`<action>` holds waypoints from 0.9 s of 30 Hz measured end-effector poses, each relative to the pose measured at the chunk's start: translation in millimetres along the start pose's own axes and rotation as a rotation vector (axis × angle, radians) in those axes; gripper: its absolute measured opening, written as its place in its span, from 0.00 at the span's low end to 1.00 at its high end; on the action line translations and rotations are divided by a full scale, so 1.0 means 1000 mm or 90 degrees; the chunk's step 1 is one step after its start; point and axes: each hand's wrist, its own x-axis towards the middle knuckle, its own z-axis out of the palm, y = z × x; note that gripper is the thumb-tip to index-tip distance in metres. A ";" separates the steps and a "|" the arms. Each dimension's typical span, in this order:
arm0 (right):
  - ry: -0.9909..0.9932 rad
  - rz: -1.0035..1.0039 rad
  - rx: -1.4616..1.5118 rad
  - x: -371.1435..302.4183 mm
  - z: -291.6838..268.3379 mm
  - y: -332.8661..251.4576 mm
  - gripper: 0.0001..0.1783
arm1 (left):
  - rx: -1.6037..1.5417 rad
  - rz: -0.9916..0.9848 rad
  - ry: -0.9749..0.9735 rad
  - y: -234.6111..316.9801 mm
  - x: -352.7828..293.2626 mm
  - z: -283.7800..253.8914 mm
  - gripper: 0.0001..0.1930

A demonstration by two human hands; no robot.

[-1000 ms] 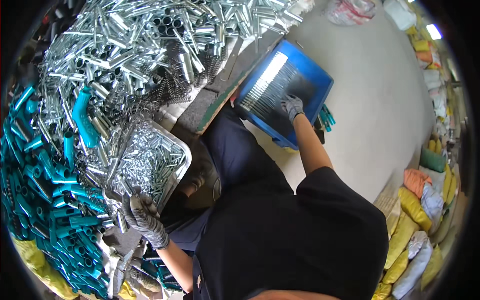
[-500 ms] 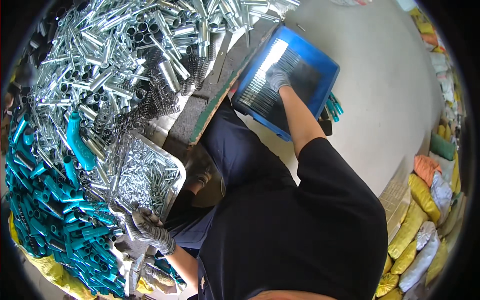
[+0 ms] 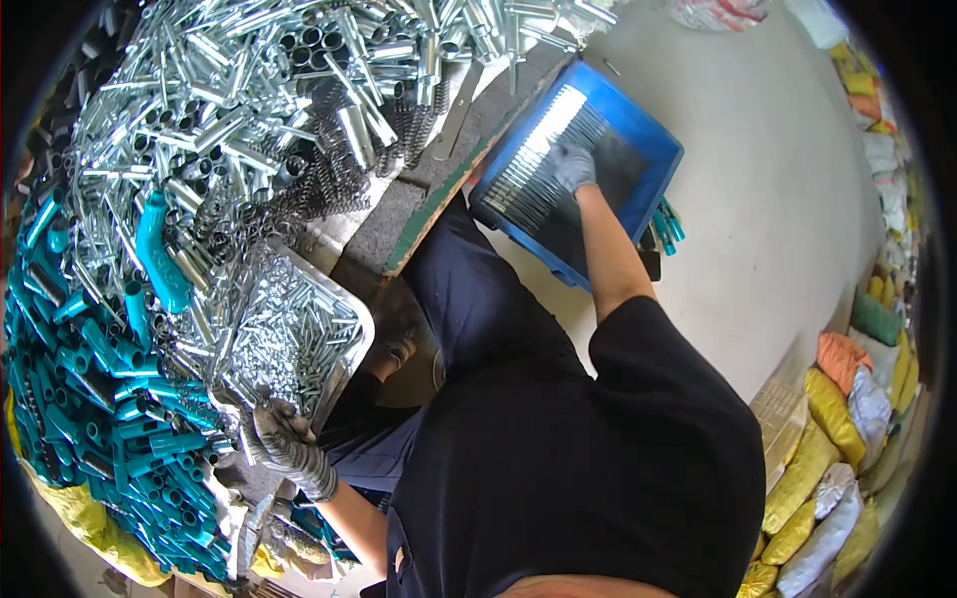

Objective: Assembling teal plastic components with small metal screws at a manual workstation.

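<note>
A: Start from the blue tray (image 3: 648, 149). Where does it sit?

B: On the pale floor, just right of the board edge, by the person's knee. A row of thin metal pins (image 3: 538, 159) lies across its left half. The right hand (image 3: 573, 164), gloved, rests flat on that row, fingers spread rather than closed on anything.

A: And the left hand (image 3: 284, 444)?

B: Well left of the tray, at the near corner of a metal pan (image 3: 354, 344) full of small silver parts. Its fingers look curled at the pan's rim, but I cannot tell whether they actually grip it.

A: What could go wrong?

B: I'd judge the pin row is the weak spot: a sideways drag of the palm could skew or scatter it. The pan also overhangs the heap of steel tubes (image 3: 249, 90) and teal tubes (image 3: 70, 389); a tug could tip it.
</note>
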 end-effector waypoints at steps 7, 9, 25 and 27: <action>-0.330 0.201 1.046 -0.133 -0.128 -0.197 0.17 | -0.095 -0.082 -0.155 0.025 -0.022 -0.010 0.24; -0.440 0.155 1.060 -0.177 -0.148 -0.257 0.18 | -0.085 -0.077 -0.240 0.039 -0.037 0.021 0.24; -0.790 -0.079 0.738 -0.294 -0.154 -0.433 0.20 | 0.007 -0.066 -0.230 0.031 -0.038 -0.031 0.08; -0.782 -0.109 0.724 -0.296 -0.150 -0.440 0.19 | 0.051 -0.018 -0.205 0.037 -0.033 -0.036 0.08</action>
